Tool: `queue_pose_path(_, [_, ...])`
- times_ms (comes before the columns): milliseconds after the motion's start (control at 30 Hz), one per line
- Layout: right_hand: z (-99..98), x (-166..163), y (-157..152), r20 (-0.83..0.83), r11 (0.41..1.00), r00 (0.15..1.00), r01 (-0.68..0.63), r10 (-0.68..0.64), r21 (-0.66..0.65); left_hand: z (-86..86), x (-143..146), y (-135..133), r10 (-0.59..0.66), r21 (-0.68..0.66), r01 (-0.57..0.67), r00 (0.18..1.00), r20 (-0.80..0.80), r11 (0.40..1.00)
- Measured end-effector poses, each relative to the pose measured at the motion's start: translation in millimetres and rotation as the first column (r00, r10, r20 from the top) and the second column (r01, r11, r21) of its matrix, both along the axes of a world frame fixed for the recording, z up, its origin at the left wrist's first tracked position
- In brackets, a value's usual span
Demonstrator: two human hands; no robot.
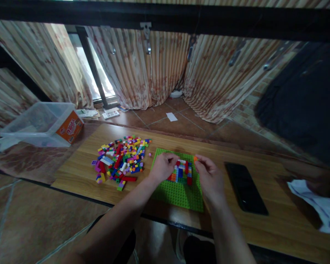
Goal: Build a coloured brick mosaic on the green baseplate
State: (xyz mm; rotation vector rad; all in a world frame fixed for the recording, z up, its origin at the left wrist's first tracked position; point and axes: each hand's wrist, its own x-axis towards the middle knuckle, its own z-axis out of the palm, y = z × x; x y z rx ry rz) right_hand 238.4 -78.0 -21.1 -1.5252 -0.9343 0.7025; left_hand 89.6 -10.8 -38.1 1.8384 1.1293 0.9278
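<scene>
A green baseplate [170, 198] lies on the wooden table, with a small build of toy bricks [180, 174] in red, blue, white, green and orange on it. My left hand [163, 167] reaches over the plate's left side. Its thumb and fingers are pinched together by the build's upper left corner; what they hold, if anything, is hidden. At the plate's right edge, my right hand [210, 178] pinches an orange brick [195, 158] between thumb and fingertips, apart from the build.
Loose bricks [123, 157] in many colours are heaped left of the plate. A black phone [245, 187] lies to the right, with crumpled white paper [316, 205] farther over. A clear plastic bin [44, 121] with an orange label stands at the far left. Striped curtains [165, 69] hang behind.
</scene>
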Motion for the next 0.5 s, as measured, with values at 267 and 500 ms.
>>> queue_pose_path(267, [1.7,0.3,-3.2,0.114,0.998,0.992,-0.049,0.053,-0.038,-9.3,-7.4,6.7,-0.112,0.008,0.112,0.992,0.064,0.994])
queue_pose_path(500, [2.3,-1.2,-3.1,0.178,0.997,0.982,-0.050,0.059,-0.054,-10.4,-18.5,12.7,-0.085,-0.134,0.118,0.969,0.232,0.984])
